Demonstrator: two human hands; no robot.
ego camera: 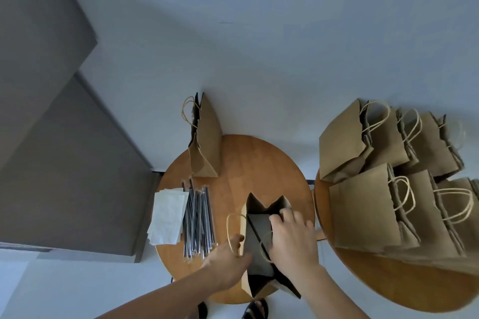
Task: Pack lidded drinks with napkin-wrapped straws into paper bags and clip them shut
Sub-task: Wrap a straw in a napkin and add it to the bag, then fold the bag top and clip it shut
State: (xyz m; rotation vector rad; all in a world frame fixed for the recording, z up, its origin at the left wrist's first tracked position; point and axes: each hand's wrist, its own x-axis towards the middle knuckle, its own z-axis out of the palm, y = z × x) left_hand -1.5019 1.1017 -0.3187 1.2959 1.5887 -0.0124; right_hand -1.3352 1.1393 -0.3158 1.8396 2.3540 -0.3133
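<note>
Left hand (229,263) pinches the left rim of the open brown paper bag (255,232) on the round wooden table (246,160), right hand (291,238) curls over its right rim.

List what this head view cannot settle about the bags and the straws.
- The open bag, head view: its inside is dark and partly covered by the right hand, so any drink is hidden.
- The far bag: its paper walls hide the contents.
- The bags on the right table: contents hidden by paper, and the rightmost is cut by the frame edge.
- The straws: wrapping too blurred to read.
</note>
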